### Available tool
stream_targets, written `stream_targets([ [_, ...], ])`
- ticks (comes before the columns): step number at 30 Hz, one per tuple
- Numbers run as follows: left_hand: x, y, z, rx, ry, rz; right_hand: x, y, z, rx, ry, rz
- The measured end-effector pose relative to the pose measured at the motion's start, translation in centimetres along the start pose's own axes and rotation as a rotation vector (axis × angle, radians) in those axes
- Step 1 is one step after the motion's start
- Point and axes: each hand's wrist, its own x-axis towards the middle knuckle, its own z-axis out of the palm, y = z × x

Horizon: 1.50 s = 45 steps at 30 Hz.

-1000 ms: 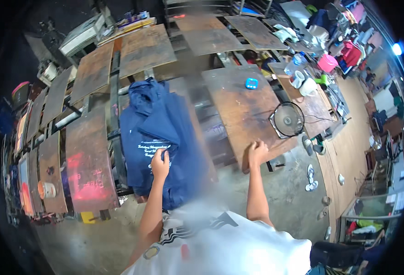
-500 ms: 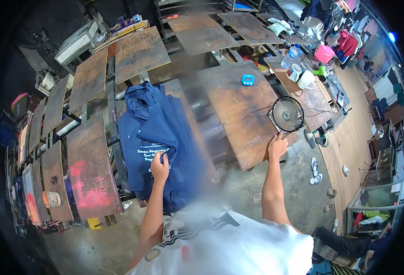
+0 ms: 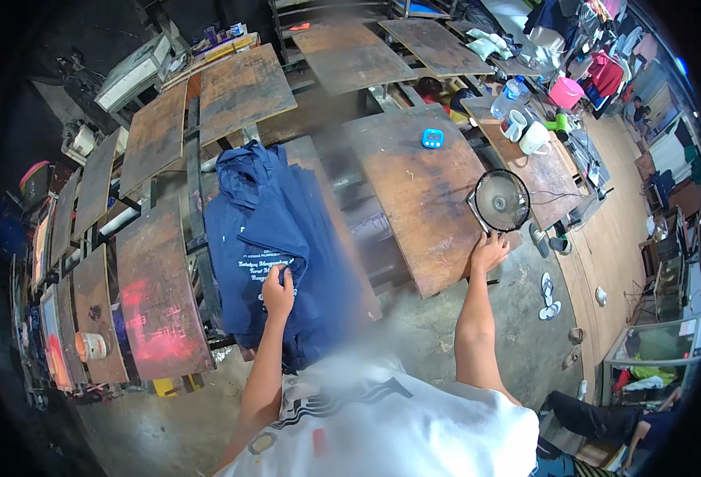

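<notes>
concrete floor, worn boards — one timer, two mugs, one fan on them. left hand pinches navy garment on board; right hand touching fan — grip unclear.

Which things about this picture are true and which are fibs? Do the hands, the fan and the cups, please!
1. The left hand is at the dark blue clothing. True.
2. The right hand is on a mug. False: it is at the near edge of the small round fan.
3. The blue gadget sits on a brown board. True.
4. The bucket past the mugs is yellow. False: it is pink.
5. A clear bottle stands near the mugs. True.
</notes>
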Motion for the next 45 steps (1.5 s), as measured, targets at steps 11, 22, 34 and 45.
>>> stream_targets([
  [11,-0.1,0.0,0.2,0.017,0.003,-0.018,0.0,1.4,0.3,0.249,-0.215,0.112],
  [22,0.2,0.0,1.2,-0.080,0.004,0.004,0.3,6.8,2.1,0.303,-0.111,-0.027],
  [34,-2.5,1.5,-2.4,-0.324,-0.244,-0.171,-12.8,-18.9,-12.6,1.022,-0.459,0.078],
  [45,-5.8,5.9,-7.1,-0.292,0.180,-0.270,-21.1,-30.9,-18.6,1.387,-1.421,0.024],
])
